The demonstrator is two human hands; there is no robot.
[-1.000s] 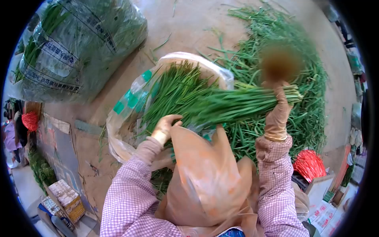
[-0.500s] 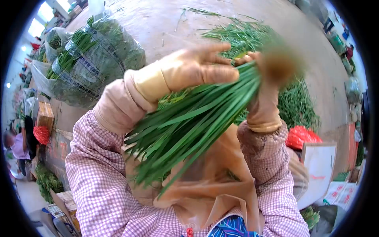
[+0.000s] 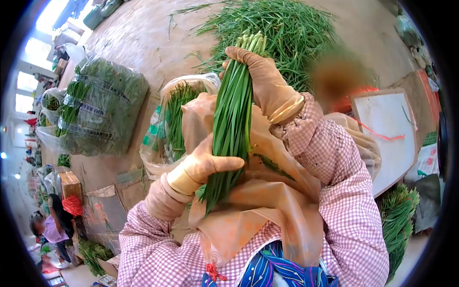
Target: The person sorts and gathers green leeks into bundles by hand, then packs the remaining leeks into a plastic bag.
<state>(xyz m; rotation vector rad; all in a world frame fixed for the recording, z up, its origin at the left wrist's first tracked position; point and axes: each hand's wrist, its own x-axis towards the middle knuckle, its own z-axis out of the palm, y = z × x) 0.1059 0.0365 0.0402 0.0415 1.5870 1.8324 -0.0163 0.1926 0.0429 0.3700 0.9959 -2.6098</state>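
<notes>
A bunch of garlic chives stands lengthwise in front of my chest, its pale cut ends at the top and the leaf tips lower down. Near the cut ends, my gloved right hand is wrapped round the bunch. My gloved left hand closes on the lower leaves, with the thumb across the front and the other fingers hidden behind. Beneath the leaves, a translucent orange-brown apron covers my lap, with a few loose green bits on it.
Loose green leaves lie heaped on the floor ahead. An open plastic bag of chives stands left of my lap, a large wrapped bale farther left. On the right is a white board with red string; a person is at far left.
The bunch has swung from slanting to nearly upright. My left hand, spread above the leaves before, now grips their lower part. My view has shifted, and the open bag now shows.
</notes>
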